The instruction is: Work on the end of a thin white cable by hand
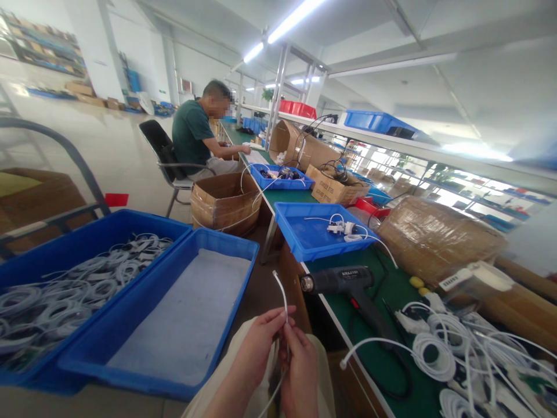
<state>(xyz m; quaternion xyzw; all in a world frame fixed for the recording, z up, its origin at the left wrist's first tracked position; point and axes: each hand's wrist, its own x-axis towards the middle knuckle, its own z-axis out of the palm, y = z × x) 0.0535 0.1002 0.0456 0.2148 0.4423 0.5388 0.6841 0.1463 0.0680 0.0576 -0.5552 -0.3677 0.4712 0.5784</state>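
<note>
A thin white cable [281, 287] runs up out of my two hands, its free end curving to the upper left. My left hand [264, 337] pinches it between thumb and fingers. Just beside and slightly lower, my right hand [300, 366] is closed on the same cable, and the rest trails down over my lap. To the right, a black heat gun [343, 280] lies on the green bench with its nozzle facing left. Coiled white cables [435, 354] are heaped on the bench at the lower right.
Left of my legs stand a blue bin of coiled cables [100, 278] and a paper-lined blue bin [243, 264]. A blue tray [296, 235] holding a white cable assembly overhangs the bench edge. Beyond are a cardboard box [221, 206] and a seated co-worker [191, 133].
</note>
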